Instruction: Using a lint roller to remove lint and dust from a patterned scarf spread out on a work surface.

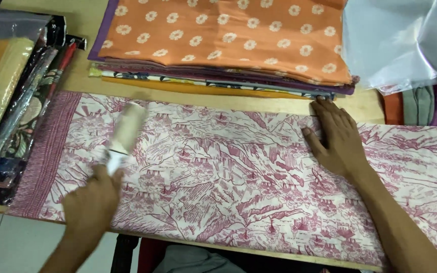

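Observation:
A long white cloth [228, 187] printed with a dark pink landscape pattern lies flat across the wooden table [365, 103]. My left hand [91, 202] grips a white roller-like tool [125, 134] that rests on the cloth's left part; the tool is blurred. My right hand [335, 136] lies flat on the cloth near its far edge, fingers together and pointing away from me. It holds nothing.
A stack of folded fabrics topped by an orange cloth with white flowers [228, 35] sits behind the pink cloth. Packaged fabrics [11, 101] lie at the left edge. Clear plastic bags [400, 40] and more folded cloth [421, 106] are at the far right.

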